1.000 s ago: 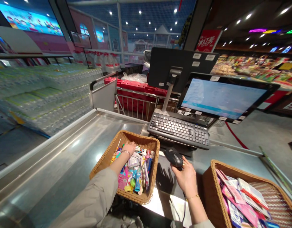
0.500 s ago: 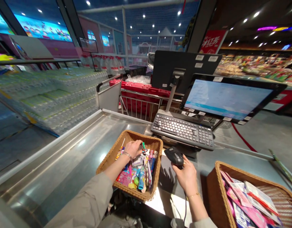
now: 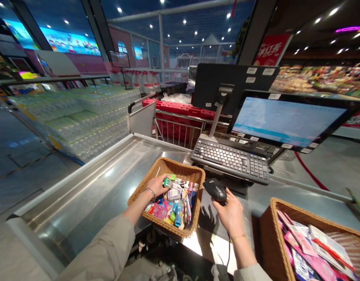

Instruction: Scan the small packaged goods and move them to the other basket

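My left hand (image 3: pixel 156 185) reaches into a brown wicker basket (image 3: pixel 132 200) filled with small colourful packets and tubes. Its fingers are closed on a small clear item with a green top (image 3: pixel 167 182), whose exact kind I cannot make out. A light blue tube (image 3: pixel 178 215) and a pink packet (image 3: pixel 160 210) lie among the goods in front of that hand. To the right of the basket, my right hand (image 3: pixel 230 214) grips a black handheld barcode scanner (image 3: pixel 215 189), its head pointing left toward the basket's rim. The scanner's handle is mostly hidden by my fingers.
A black keyboard (image 3: pixel 230 159) and a lit monitor (image 3: pixel 288 121) stand behind the scanner. On the right is a second wicker basket (image 3: pixel 274 238) with pink and white packages. The metal counter (image 3: pixel 89 207) has a raised edge, with a shopping cart (image 3: pixel 180 127) beyond it.
My left hand has shifted left and drawn back slightly inside the basket, and the green-topped item now shows more plainly at its fingertips. The right hand still holds the scanner. The view has turned slightly left.
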The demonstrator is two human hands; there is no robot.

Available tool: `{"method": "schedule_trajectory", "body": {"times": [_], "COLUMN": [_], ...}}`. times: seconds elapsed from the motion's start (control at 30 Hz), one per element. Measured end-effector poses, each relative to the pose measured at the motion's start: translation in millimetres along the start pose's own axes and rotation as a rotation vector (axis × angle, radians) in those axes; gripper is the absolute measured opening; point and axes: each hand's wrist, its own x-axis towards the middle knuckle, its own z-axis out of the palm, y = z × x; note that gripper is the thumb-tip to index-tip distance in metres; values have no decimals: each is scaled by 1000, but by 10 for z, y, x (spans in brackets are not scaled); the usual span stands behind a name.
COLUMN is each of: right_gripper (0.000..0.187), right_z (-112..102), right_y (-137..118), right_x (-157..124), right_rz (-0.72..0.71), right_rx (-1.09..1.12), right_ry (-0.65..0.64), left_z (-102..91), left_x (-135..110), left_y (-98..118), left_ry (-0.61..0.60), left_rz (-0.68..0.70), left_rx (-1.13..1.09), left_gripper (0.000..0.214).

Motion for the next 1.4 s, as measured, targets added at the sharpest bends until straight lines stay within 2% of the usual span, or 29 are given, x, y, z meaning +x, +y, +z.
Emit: {"method": "schedule_trajectory", "body": {"times": [0.23,0.53,0.87,1.07,1.4], "right_gripper": [31,28,28,28,28], "right_z": [-16,-32,-140,-212,-355], "right_y": [-33,3,27,49,7], "right_x": [-17,-35,-38,-24,-25], "right_rz": [-12,-21,-29,-53,-48], "right_rx": [-11,-6,-16,-10,-5], "right_ry": [-6,12,44,73,99], "left_z": [-93,-181,-283,-363,-398], "left_x": [-91,-128,-101,-19,149], "left_y": [-70,-25,-29,210,869], "left_ry": [42,133,231,310,504], "left_rz": [23,70,68,137,324], "left_rx": [100,206,195,127,-17], "left_gripper": [30,31,40,45,48]}}
